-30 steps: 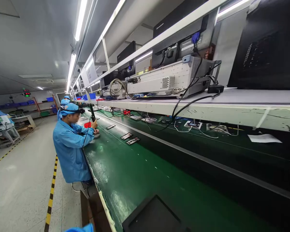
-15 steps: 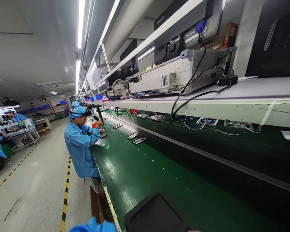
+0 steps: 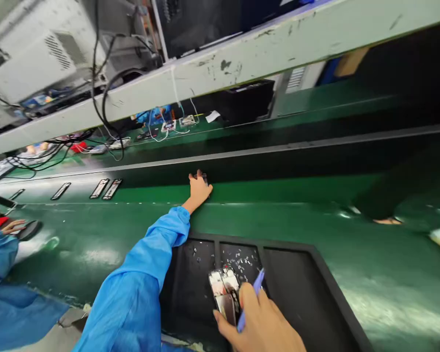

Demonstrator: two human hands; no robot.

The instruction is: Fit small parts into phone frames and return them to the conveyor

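Note:
My left hand reaches across the green bench, its fingers curled over a dark, phone-sized piece that they mostly cover. Low in the view, my right hand grips a slim purple-blue tool, whose tip sticks up past the fingers. An opened phone with its inner parts showing sits between that hand's thumb and fingers, above a black tray. Small loose bits lie in the tray's compartments.
Several opened phone frames lie in a row on the bench to the left. A co-worker's hand is at the far left. Overhead runs a shelf edge with hanging black cables.
The view has swung right and down from the aisle to the bench before me. Both my hands are now plainly visible, the left stretched out and the right over the tray.

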